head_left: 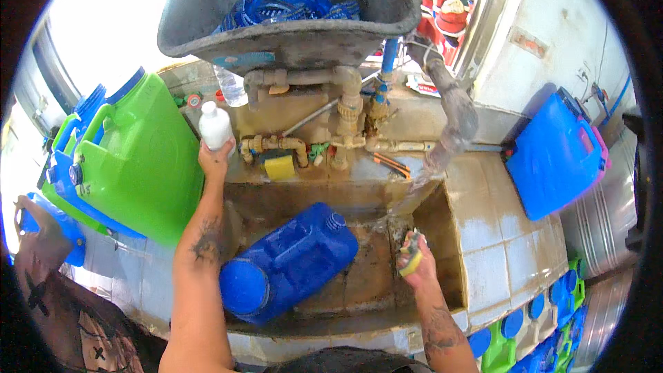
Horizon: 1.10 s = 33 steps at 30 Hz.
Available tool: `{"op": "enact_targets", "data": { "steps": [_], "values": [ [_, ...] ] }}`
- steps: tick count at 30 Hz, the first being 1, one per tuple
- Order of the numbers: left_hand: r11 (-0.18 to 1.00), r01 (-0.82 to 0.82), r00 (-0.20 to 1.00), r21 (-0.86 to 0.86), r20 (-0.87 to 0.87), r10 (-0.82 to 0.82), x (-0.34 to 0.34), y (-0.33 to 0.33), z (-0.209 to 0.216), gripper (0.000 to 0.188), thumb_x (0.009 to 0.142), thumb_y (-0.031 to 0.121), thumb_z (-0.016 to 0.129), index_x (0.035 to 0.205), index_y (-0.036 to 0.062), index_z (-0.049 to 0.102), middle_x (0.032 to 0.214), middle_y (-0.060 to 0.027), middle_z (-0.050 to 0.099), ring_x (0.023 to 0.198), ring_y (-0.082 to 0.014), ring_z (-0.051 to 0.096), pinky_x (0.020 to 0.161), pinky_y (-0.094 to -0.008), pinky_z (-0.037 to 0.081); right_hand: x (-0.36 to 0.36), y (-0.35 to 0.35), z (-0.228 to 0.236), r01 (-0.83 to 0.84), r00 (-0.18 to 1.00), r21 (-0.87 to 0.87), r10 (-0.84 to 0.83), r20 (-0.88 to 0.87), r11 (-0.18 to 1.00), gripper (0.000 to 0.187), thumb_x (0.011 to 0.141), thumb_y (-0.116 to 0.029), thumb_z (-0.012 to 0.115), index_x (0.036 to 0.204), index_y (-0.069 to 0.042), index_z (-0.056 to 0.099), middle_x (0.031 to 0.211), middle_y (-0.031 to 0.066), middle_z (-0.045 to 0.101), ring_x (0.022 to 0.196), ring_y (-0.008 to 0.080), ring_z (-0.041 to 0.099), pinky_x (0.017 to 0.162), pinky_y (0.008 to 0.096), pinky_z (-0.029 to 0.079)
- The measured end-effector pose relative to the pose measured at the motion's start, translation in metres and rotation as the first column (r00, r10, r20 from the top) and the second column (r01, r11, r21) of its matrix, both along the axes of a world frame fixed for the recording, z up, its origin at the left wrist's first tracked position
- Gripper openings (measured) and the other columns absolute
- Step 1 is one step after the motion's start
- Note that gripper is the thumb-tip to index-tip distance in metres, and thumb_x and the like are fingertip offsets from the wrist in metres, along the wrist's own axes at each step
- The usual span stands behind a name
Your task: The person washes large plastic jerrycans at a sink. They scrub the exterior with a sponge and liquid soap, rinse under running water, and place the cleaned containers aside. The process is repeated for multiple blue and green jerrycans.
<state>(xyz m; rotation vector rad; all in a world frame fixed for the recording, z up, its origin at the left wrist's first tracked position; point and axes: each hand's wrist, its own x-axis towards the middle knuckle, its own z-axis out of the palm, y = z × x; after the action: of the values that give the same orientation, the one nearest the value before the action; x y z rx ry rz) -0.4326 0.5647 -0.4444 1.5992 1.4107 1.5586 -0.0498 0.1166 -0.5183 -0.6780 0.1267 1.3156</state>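
Washing the jug (293, 262) seems underway: left hand (215, 155) grasps bottle (215, 124), right hand (424, 266), near sink's (450, 252) right edge, clutches sponge (411, 262) probably needing soaping.

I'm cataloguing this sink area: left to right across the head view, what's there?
Green container, white bottle in the left hand, blue jug in the sink, sponge in the right hand, blue container on the counter.

Strong white glare (117, 27) fills upper left of picture. Stained white wall (566, 34) at upper right, beside pale window frame (494, 21). Tiled counter (483, 235) right of centre. Brown-stained low wall (291, 107) across upper centre.
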Motion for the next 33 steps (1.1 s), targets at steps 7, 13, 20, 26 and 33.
{"op": "enact_targets", "data": {
  "steps": [7, 13, 20, 26, 33],
  "values": [
    [0.698, 0.583, 0.394, 0.416, -0.896, 0.205, 0.024, -0.183, 0.155, 0.043, 0.074, 0.012, 0.069, 0.117, 0.0106, 0.069, 0.129, -0.0045, 0.066, 0.131, -0.0255, 0.054, 0.116, -0.0539, 0.029, -0.083, 0.039, 0.066, -0.170, 0.961, 0.129, 0.193, -0.198, 0.977, 0.041, 0.102, -0.048, 0.051, 0.122, -0.013, 0.061, 0.102, 0.0097, 0.068, 0.086, 0.0286, 0.066, 0.068, 0.0460, 0.054],
    [0.538, 0.758, 0.147, 0.369, -0.900, 0.411, 0.068, -0.264, 0.225, 0.031, 0.082, 0.016, 0.062, 0.112, 0.0129, 0.071, 0.126, -0.0018, 0.065, 0.129, -0.0213, 0.054, 0.118, -0.0530, 0.027, -0.109, 0.045, 0.123, -0.227, 0.957, 0.287, 0.268, -0.110, 0.931, 0.033, 0.105, -0.042, 0.048, 0.125, -0.018, 0.060, 0.121, 0.0144, 0.062, 0.106, 0.0389, 0.060, 0.081, 0.0506, 0.053],
    [0.513, 0.758, 0.058, 0.402, -0.825, 0.562, 0.085, -0.304, 0.267, 0.022, 0.085, 0.018, 0.060, 0.103, 0.0140, 0.072, 0.115, -0.0009, 0.067, 0.125, -0.0205, 0.055, 0.117, -0.0537, 0.027, -0.096, 0.073, 0.087, -0.164, 0.983, 0.090, 0.170, -0.065, 0.982, 0.031, 0.105, -0.037, 0.052, 0.121, -0.011, 0.060, 0.087, 0.0021, 0.065, 0.065, 0.0177, 0.059, 0.057, 0.0352, 0.051],
    [0.553, 0.730, 0.019, 0.401, -0.821, 0.570, 0.083, -0.301, 0.276, 0.021, 0.085, 0.018, 0.061, 0.101, 0.0157, 0.074, 0.115, 0.0000, 0.068, 0.126, -0.0191, 0.055, 0.117, -0.0536, 0.027, -0.136, 0.076, 0.177, -0.342, 0.932, 0.170, 0.356, -0.059, 0.924, 0.034, 0.106, -0.041, 0.045, 0.118, -0.013, 0.059, 0.087, 0.0050, 0.065, 0.074, 0.0206, 0.062, 0.062, 0.0379, 0.053],
    [0.756, 0.483, 0.460, 0.443, -0.862, 0.211, 0.047, -0.208, 0.222, 0.041, 0.075, 0.021, 0.076, 0.115, 0.0124, 0.070, 0.118, -0.0066, 0.068, 0.119, -0.0232, 0.060, 0.111, -0.0512, 0.038, -0.089, 0.100, 0.097, -0.334, 0.864, 0.432, 0.455, -0.216, 0.838, 0.042, 0.104, -0.035, 0.041, 0.120, -0.003, 0.062, 0.095, 0.0121, 0.067, 0.083, 0.0269, 0.065, 0.069, 0.0455, 0.054]
  ]
}}
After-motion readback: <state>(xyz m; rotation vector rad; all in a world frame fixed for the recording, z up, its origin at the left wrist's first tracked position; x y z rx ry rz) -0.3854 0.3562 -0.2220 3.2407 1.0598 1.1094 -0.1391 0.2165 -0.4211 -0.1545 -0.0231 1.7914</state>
